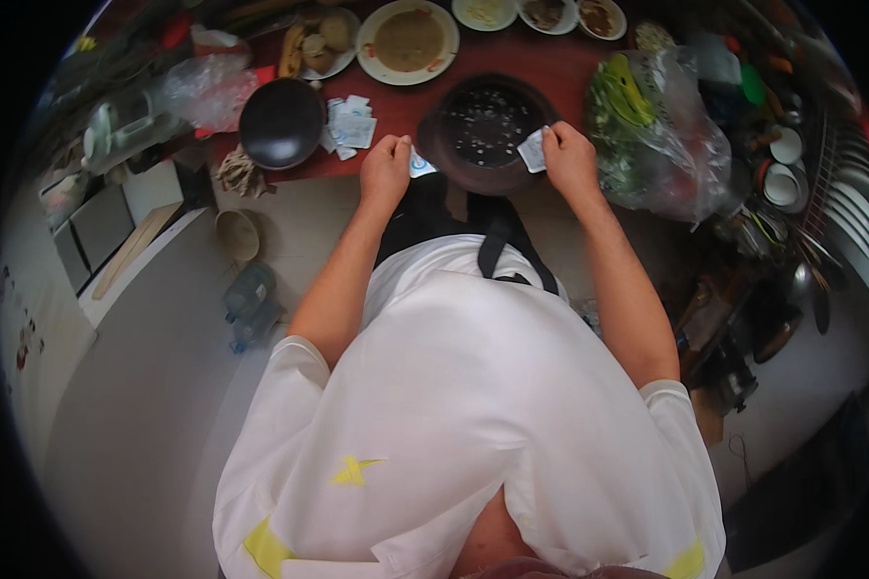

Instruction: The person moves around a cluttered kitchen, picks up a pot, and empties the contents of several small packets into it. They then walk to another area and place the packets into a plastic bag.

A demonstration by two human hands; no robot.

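Above the near edge of the red table, my left hand (385, 170) pinches a small white packet piece (421, 165) with blue print. My right hand (572, 159) grips another whitish packet piece (532, 150) over the right rim of a dark round pot (434, 130). Inside the pot lies dark content with pale specks or bubbles on its surface. Several flat white-and-blue packets (353, 124) are scattered on the table left of the pot. A black round lid or pan (282, 124) rests beyond them, near the left end.
Plates of food, including a bowl of brownish liquid (408, 42), line the back of the red table (333, 168). A clear plastic bag of green vegetables (652, 137) sits right of the pot. White plates stand in a rack (851, 210) at far right. Water bottles (250, 293) are on the floor.
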